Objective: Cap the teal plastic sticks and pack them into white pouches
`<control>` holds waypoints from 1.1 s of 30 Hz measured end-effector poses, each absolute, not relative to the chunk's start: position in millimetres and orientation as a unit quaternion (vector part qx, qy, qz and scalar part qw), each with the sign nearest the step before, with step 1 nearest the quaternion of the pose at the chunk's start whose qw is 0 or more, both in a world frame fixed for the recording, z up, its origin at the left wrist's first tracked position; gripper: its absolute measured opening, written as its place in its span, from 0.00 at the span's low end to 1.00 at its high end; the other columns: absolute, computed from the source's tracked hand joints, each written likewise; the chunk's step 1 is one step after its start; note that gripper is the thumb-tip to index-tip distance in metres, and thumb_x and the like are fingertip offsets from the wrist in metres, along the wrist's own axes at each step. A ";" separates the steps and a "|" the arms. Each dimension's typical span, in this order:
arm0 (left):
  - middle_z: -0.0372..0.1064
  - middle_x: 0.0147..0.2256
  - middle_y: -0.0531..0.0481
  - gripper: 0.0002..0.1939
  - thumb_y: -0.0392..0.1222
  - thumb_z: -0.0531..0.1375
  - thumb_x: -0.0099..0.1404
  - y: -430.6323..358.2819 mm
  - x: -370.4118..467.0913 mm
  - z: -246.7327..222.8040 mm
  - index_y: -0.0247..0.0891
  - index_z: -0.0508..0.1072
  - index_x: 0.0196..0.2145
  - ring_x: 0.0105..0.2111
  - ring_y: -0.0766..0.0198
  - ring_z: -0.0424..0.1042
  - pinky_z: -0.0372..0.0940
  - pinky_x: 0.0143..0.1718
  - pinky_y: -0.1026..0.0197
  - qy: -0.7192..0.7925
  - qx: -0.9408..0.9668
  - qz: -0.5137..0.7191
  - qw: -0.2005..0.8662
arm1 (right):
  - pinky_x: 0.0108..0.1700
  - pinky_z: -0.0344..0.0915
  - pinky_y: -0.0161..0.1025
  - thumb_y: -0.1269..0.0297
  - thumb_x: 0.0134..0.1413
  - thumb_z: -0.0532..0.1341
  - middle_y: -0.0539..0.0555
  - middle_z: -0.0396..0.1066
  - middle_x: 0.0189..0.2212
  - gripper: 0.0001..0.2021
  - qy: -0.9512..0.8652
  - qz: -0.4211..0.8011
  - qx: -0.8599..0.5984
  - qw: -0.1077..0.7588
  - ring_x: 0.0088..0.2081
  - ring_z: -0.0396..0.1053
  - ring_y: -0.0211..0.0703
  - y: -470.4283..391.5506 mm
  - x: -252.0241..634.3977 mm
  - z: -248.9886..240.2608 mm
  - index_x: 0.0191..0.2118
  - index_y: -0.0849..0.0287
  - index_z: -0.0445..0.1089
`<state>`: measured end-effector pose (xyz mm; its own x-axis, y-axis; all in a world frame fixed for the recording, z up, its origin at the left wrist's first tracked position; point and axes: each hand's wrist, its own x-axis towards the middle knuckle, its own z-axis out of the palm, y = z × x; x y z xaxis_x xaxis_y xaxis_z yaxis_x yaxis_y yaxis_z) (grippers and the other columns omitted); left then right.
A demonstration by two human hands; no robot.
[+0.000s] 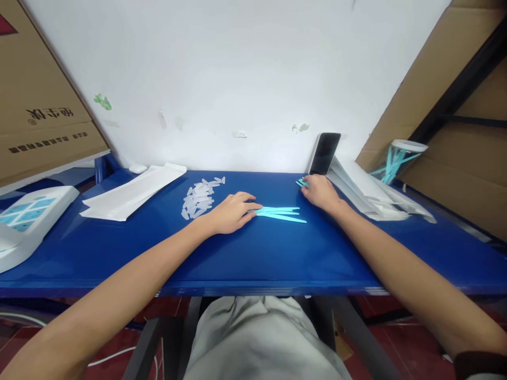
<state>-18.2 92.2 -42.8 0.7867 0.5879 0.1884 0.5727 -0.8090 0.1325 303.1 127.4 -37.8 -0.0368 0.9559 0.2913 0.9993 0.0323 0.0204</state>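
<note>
A small fan of thin turquoise sticks [279,211] lies on the blue table, their free ends spreading to the right. My left hand [233,212] is closed at the left ends of these sticks, thumb and fingers around them. Farther right, my right hand [320,190] is closed on more turquoise sticks [301,182], whose tips poke out on its left side; the rest of them is hidden by the fingers. Just left of my left hand lies a loose pile of small translucent white pieces [199,196].
A dark-screened phone [325,150] leans against the wall behind my right hand. White plastic bags [366,192] lie at right beside a clear jar of turquoise sticks [392,163]. White paper sleeves [132,192] and a white device [37,221] stand left. Cardboard [43,95] flanks the blue table [245,264].
</note>
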 end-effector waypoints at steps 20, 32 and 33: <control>0.63 0.66 0.38 0.24 0.46 0.45 0.81 87.9 -16.6 -39.4 0.40 0.72 0.64 0.65 0.47 0.64 0.62 0.64 0.45 0.307 0.947 0.092 0.023 | 0.50 0.67 0.43 0.64 0.65 0.58 0.67 0.80 0.51 0.21 -0.726 -0.056 -0.678 0.096 0.54 0.76 0.60 120.2 293.5 -34.4 0.58 0.66 0.75; 0.59 0.67 0.36 0.26 0.48 0.44 0.80 87.8 -17.3 -39.1 0.40 0.64 0.69 0.64 0.43 0.62 0.62 0.63 0.40 0.312 0.943 0.106 0.043 | 0.60 0.66 0.47 0.64 0.69 0.54 0.62 0.77 0.57 0.22 -0.803 -0.006 -0.584 0.115 0.58 0.74 0.58 108.4 274.7 -34.6 0.62 0.63 0.74; 0.58 0.67 0.35 0.27 0.49 0.45 0.80 87.7 -17.7 -39.3 0.41 0.61 0.71 0.65 0.43 0.61 0.62 0.63 0.40 0.314 0.942 0.114 0.043 | 0.61 0.65 0.47 0.63 0.70 0.53 0.62 0.77 0.58 0.22 -0.817 0.009 -0.563 0.125 0.58 0.74 0.58 106.0 270.4 -34.5 0.61 0.63 0.75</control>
<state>-17.7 87.7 -39.3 0.7773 0.6003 0.1883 0.5809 -0.7997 0.1518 270.4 106.0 -34.5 -0.3349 0.9221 0.1939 0.9173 0.3661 -0.1565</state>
